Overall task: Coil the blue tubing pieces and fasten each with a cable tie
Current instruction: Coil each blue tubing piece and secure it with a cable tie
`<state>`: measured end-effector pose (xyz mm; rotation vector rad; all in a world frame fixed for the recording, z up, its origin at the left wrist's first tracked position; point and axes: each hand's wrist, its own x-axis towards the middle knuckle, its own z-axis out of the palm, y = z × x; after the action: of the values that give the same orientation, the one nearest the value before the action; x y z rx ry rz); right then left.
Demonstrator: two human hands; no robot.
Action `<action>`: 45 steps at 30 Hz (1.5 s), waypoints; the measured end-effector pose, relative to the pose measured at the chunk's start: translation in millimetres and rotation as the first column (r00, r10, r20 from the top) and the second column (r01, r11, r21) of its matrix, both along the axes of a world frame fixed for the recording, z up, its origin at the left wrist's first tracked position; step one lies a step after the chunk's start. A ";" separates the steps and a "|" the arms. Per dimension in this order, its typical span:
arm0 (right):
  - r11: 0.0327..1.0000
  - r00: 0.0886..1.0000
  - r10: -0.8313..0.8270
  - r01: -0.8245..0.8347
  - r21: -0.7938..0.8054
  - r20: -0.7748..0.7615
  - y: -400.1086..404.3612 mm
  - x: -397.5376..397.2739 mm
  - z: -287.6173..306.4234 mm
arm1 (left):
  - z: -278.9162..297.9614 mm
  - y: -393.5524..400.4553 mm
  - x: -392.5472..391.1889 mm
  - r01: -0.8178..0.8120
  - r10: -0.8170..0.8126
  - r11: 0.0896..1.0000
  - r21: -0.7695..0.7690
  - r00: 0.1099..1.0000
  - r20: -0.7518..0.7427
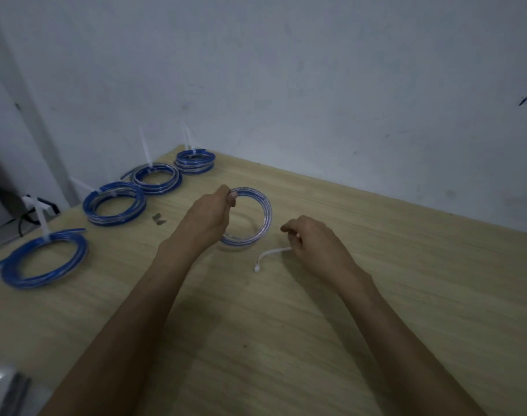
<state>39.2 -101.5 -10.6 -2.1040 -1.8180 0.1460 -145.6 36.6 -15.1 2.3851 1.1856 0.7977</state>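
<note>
Both hands (209, 216) full: coil (263, 211), tie (268, 256).

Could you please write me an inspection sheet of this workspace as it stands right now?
Surface: wooden table, set against the wall.
Job's things: coil in hand, not yet tied; loose cable tie; four tied coils in a row along the left edge, nearest, second, third, farthest, each with a white tie tail sticking up.
Clutter: small dark scrap on the table beside the second coil.
Hands: left hand grips the coil; right hand pinches the cable tie.
Cables: dark cord beyond the table's left edge.
Surroundings: pale scuffed wall; blurred grey object at the bottom left.
</note>
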 end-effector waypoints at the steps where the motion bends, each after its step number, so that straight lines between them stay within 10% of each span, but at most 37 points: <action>1: 0.999 0.999 0.030 -0.029 -0.039 0.020 -1.7 -1.1 -1.9 | -1.8 2.1 -1.1 -0.025 0.025 1.000 -0.008 1.000 -0.001; 8: 0.991 0.977 0.065 -0.040 -0.124 0.201 -0.8 -3.8 -0.7 | -15.3 4.6 -0.3 -0.069 0.067 0.996 -0.055 0.997 -0.028; 15: 0.999 0.906 -0.040 0.051 0.015 -0.421 -16.6 4.3 40.8 | -17.3 -9.2 8.1 -0.185 0.185 0.983 -0.014 0.983 -0.016; 27: 0.973 0.584 -0.165 0.227 -0.035 -0.795 -3.7 -20.9 23.2 | -21.0 -50.4 46.5 -0.092 0.084 0.994 0.058 0.987 0.138; 45: 0.974 0.426 -0.004 0.206 0.093 -0.905 -2.5 -28.9 25.6 | -18.7 -51.8 49.3 0.139 -0.070 0.985 -0.098 0.855 0.514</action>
<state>10.3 -104.0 15.0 -1.4579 -0.9484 0.8629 -96.3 -15.1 -33.9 1.9323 0.8489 1.1793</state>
